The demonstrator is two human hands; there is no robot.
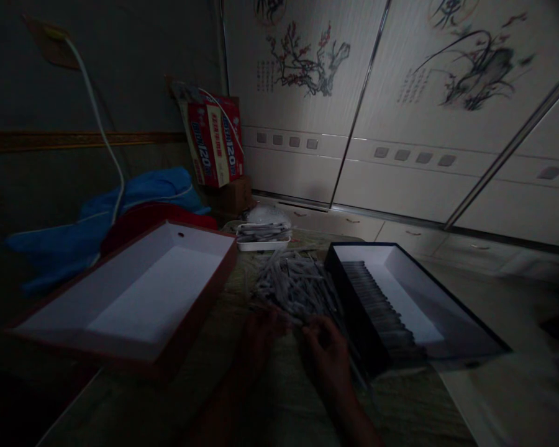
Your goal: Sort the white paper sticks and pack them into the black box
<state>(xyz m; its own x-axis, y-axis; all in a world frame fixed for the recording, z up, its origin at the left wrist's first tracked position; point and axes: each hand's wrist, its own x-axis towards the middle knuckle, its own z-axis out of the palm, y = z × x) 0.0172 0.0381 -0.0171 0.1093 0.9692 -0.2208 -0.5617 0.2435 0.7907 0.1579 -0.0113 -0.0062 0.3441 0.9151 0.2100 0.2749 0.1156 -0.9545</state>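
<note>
In the dim head view, my right hand (328, 347) is closed, thumb and fingertips pinching one end of a slender, pale stick (291, 319). My left hand (258, 335) is at its other end, fingers curled in around it; blur and shadow hide their exact grip. Just beyond both hands lies a loose heap of thin grey sticks (293, 279), too dark to name more exactly. To the right stands a black open box (354, 310), white inside, with many similar dark sticks (384, 310) lined up in a row along its left side.
At left is a red-edged open box (135, 304) with a white inside. A white tray (263, 245) of grey sticks stands behind the heap. Farther back are blue cloth (144, 192), a red printed carton (217, 143), a white cable (95, 105) and sliding cabinet doors (298, 161).
</note>
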